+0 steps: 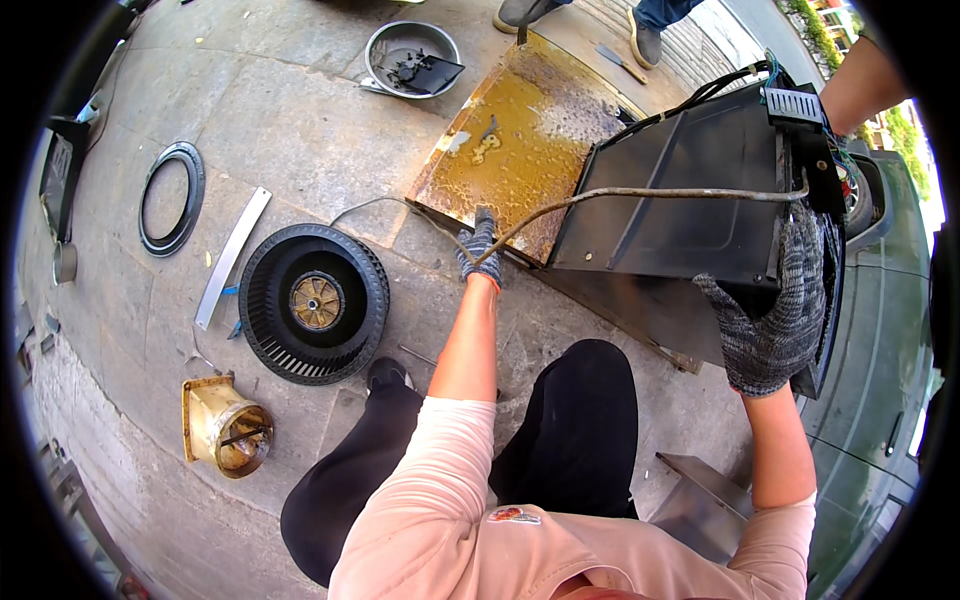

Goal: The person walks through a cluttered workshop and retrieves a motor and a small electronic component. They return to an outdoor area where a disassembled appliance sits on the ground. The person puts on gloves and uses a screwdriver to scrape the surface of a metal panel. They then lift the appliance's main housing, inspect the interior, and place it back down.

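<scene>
Black housing (pixel 665 235), 2 o'clock, looks heavy; grasp its edge, where your right hand (pixel 775 322) clasps; left hand (pixel 482 250) clutches rod (pixel 606 192).

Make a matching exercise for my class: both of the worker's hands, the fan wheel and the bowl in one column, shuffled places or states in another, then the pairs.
Things
1. Left hand
2. Right hand
3. Fan wheel
4. Bowl

Places or states
A. Black, on the ground
B. Against the black box
C. Holding black pieces
D. Around the bent tube

Pairs: 1-D, 2-B, 3-A, 4-C
</scene>
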Available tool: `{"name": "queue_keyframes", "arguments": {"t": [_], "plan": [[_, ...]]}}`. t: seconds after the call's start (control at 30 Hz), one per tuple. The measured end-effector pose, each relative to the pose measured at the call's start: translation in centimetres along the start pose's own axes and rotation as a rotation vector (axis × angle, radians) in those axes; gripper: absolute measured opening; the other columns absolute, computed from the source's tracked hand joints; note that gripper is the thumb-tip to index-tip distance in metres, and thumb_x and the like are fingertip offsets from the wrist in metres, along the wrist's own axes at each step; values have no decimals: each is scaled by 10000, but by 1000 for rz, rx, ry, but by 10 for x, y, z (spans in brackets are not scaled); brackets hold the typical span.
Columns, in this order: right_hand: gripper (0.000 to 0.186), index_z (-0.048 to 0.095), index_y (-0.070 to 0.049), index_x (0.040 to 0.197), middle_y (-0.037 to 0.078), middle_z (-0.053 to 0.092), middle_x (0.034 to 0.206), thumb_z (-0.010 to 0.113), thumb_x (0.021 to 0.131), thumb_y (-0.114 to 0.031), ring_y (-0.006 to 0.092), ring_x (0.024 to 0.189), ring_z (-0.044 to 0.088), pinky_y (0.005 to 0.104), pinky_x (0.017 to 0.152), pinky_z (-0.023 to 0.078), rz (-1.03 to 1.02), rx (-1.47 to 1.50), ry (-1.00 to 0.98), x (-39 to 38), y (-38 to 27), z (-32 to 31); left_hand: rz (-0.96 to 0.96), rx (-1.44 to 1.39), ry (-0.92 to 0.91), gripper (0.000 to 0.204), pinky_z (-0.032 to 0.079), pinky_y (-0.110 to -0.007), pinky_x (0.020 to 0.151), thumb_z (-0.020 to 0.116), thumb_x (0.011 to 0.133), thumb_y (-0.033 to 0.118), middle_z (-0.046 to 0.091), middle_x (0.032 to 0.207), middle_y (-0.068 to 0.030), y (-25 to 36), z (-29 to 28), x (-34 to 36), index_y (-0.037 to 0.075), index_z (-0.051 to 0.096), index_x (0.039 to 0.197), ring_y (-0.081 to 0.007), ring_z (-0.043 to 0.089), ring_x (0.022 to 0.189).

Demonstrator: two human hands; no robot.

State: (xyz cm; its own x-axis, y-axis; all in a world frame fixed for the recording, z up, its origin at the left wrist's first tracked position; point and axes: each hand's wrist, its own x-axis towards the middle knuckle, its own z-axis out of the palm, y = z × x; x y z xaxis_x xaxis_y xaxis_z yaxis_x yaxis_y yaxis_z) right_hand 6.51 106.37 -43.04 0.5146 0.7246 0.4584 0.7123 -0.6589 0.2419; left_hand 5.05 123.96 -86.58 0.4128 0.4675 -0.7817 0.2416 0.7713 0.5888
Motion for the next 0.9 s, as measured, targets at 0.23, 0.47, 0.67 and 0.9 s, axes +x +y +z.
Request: {"name": "queue_keyframes", "arguments": {"t": [0.23,0.47,0.67,0.9], "plan": [[889,505,-53,1396,194,539,1401,920,630,-228,383,1276,526,441,1075,420,-115,-113,-2,-17,29,8,-35,-10,64,927,532,-329,789,741,835,533,616,1225,-202,10,8,-10,-125,413,1399,-237,628,1000],[901,526,-49,1382,193,543,1396,936,605,-245,380,1274,527,443,1076,420,-150,-115,11,-18,34,12,-29,34,39,930,512,-328,848,739,841,522,604,1261,-204,12,2,-4,-134,394,1402,-253,618,1046],[866,537,-41,1369,185,564,1365,928,622,-244,359,1244,550,440,1064,432,-103,-42,-41,-14,31,6,66,-46,-25,763,484,-321,911,748,851,475,646,1217,-182,-2,-3,2,-135,557,1267,-221,598,1096],[855,540,-42,1360,177,572,1349,925,631,-268,342,1212,569,431,1044,446,-38,-11,9,2,7,-1,40,-25,1,668,501,-329,802,765,849,459,660,1107,-124,-8,-4,9,-105,617,1174,-191,593,959]]}}
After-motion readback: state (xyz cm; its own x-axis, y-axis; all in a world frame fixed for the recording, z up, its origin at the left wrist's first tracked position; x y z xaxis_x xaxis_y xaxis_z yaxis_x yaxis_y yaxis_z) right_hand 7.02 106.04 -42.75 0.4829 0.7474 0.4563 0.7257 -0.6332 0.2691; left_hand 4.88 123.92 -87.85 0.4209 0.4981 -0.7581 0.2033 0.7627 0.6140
